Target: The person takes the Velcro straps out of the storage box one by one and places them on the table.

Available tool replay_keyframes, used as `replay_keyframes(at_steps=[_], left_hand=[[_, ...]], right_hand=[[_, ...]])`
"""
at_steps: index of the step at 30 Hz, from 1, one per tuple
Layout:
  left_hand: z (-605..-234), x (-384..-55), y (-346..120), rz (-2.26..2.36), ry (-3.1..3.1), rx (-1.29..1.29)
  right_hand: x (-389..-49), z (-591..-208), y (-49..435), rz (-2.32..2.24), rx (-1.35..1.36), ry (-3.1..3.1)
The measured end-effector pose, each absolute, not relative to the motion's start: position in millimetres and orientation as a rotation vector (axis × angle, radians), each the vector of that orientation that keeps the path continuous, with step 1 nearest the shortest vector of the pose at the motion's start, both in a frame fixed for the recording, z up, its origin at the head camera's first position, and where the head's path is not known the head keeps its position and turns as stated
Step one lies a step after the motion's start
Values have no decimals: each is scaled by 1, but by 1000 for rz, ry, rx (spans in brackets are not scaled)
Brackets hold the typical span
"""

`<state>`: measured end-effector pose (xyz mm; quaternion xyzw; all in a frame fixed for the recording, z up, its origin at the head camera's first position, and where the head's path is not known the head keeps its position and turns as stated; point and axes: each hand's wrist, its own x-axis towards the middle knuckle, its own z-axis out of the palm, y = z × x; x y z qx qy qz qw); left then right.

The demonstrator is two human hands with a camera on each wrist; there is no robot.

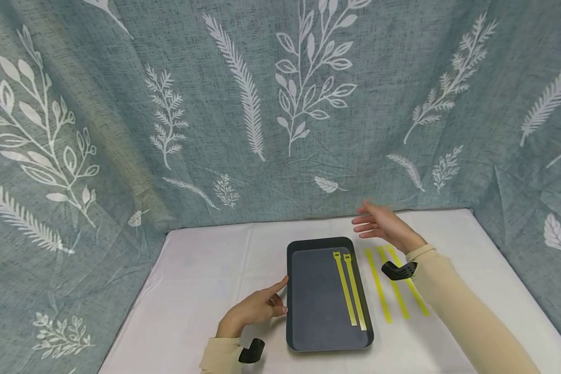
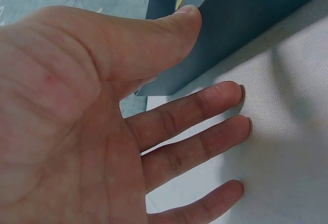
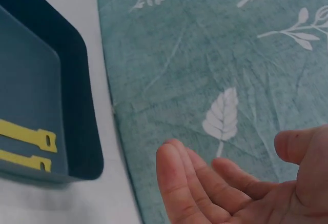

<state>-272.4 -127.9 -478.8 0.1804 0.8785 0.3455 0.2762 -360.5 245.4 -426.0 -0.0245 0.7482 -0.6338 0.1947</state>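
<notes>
A dark grey-blue rectangular tray point(image 1: 321, 296) lies on the white table. Two yellow hook-and-loop cable ties point(image 1: 350, 293), their slotted heads at the far end, lie side by side along its right part. My left hand point(image 1: 254, 311) is at the tray's left side, thumb and index fingertip right at the wall; in the left wrist view the other fingers point(image 2: 189, 108) extend loosely and hold nothing. Beyond the tray's far right corner, my right hand point(image 1: 383, 223) hovers with fingers spread and nothing in it. The right wrist view shows its palm and fingers point(image 3: 205, 188) bare.
Three more yellow cable ties point(image 1: 377, 285) lie roughly parallel on the table right of the tray, partly hidden under the right wrist and its black camera point(image 1: 399, 270). A teal leaf-patterned curtain point(image 1: 271, 197) hangs behind the table's far edge.
</notes>
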Motion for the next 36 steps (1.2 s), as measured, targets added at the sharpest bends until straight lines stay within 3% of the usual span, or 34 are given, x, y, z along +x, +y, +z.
replay_keyframes(at_steps=[18,29,36], left_hand=[[-479,-273,-128,926,2366,496],[-479,-272,-127,938,2371,490],[-479,-271,-127,938,2383,483]], right_hand=[[-361,-460,202,-1569,19,2076],[-359,-461,175,-1149,-47,2372],[-359,-470,161,-1156,-79,2322]])
